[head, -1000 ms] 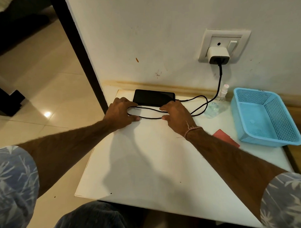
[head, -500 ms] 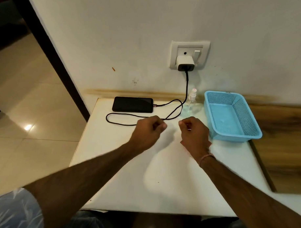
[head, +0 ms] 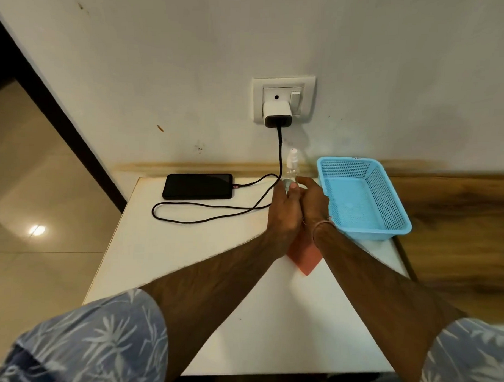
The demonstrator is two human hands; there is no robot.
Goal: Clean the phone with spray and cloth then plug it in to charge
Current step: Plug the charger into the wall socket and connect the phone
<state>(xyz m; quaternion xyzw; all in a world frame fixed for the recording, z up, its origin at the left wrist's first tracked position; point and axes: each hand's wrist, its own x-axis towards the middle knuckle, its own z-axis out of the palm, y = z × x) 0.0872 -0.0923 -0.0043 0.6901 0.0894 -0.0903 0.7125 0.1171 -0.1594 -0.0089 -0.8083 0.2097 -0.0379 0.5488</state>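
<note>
A black phone (head: 198, 186) lies face up at the back left of the white table (head: 185, 260). A black cable (head: 210, 216) runs from its right end in a loop up to the white charger (head: 277, 114) in the wall socket. A small clear spray bottle (head: 292, 165) stands by the wall. My left hand (head: 284, 212) is closed around its base. My right hand (head: 313, 204) presses against the bottle's right side; its grip is hidden. A red cloth (head: 304, 257) lies flat under my wrists.
A light blue plastic basket (head: 392, 224) sits at the table's back right, close to my right hand. A wooden surface (head: 458, 226) adjoins the table on the right. Tiled floor (head: 39, 206) drops away on the left.
Both hands left the cable by the phone, drew back as loose fists, then moved right and forward to the spray bottle. The phone and cable stayed in place.
</note>
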